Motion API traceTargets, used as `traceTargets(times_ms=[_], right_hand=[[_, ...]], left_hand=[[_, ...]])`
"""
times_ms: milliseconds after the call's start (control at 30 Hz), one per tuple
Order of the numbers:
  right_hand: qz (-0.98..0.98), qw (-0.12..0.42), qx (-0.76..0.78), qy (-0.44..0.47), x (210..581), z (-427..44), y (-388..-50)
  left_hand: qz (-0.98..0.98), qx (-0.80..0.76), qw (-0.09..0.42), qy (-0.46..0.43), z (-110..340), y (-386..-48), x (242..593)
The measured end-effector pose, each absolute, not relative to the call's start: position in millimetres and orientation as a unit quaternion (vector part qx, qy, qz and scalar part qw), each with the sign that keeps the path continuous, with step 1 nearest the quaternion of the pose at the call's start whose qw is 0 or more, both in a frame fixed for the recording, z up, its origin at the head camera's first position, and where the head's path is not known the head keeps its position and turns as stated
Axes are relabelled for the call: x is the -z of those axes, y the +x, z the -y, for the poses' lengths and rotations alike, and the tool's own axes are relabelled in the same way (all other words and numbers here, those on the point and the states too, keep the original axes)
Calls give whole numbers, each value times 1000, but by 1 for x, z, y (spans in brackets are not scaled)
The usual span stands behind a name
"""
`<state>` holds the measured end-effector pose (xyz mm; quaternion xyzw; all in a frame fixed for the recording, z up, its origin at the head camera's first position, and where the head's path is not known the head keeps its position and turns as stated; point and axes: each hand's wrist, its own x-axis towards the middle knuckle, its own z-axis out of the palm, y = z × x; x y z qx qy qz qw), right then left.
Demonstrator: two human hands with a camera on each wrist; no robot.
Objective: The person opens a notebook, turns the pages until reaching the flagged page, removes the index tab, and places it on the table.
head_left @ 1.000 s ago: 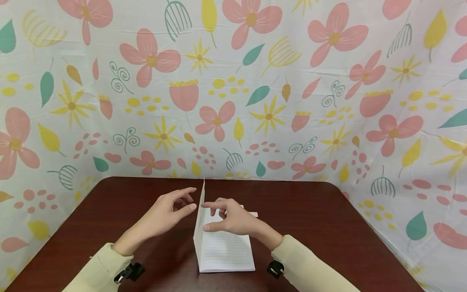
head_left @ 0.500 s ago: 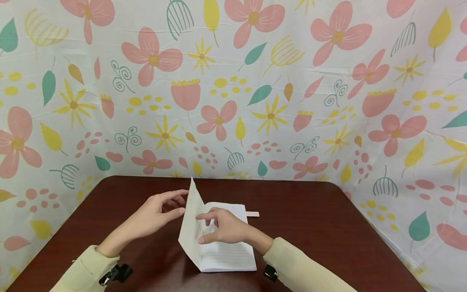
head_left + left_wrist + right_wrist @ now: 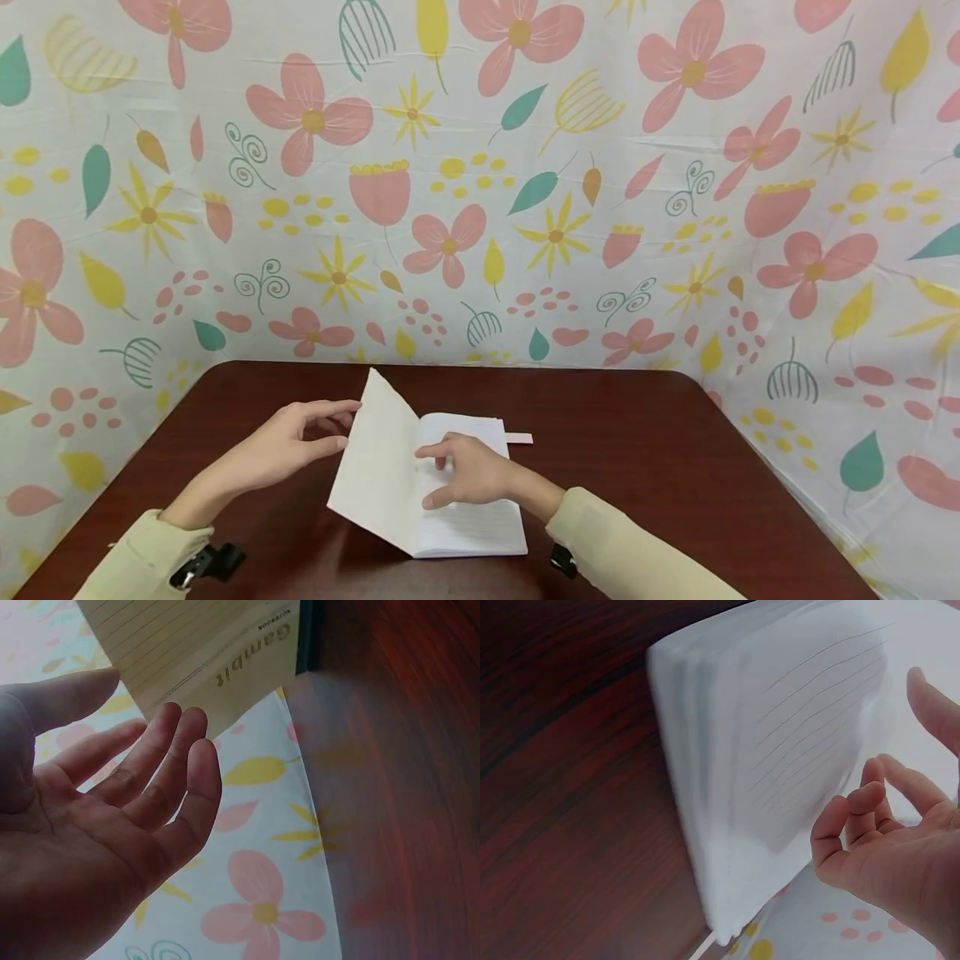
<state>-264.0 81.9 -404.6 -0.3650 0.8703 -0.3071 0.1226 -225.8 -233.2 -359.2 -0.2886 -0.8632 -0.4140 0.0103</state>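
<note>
A notebook (image 3: 472,533) lies on the table with its lined pages facing up. Its cover (image 3: 377,467) stands tilted over to the left, pale inside face showing. On the outer face of that cover (image 3: 247,664), the left wrist view shows the printed words "Gambit" and "NOTEBOOK". The left hand (image 3: 281,442) is at the cover's free edge, fingertips at or touching it, fingers loosely bent. Above the right-hand page, the right hand (image 3: 476,475) points its index finger and thumb toward the fold, the other fingers loosely curled around nothing. Whether it touches the paper, I cannot tell.
The dark reddish-brown table (image 3: 637,475) carries the notebook near its front middle. A pale pink strip (image 3: 519,438) sticks out from the notebook's right side. A flower-patterned cloth (image 3: 480,183) hangs behind and beside the table.
The cover has swung from nearly upright over to the left. The left hand has moved left and slightly down along with it. The right hand has shifted slightly down, staying over the page.
</note>
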Motion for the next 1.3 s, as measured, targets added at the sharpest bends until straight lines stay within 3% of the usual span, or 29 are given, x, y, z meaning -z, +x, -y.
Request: traceTargets(times_ms=[400, 867, 1300], right_hand=[[-887, 115, 293, -337, 413, -125, -266], [-887, 106, 302, -333, 421, -168, -258], [-887, 121, 322, -309, 420, -183, -251]], left_hand=[[868, 401, -35, -292, 257, -228, 379], [882, 404, -94, -224, 262, -227, 409], [885, 418, -90, -184, 257, -233, 415]])
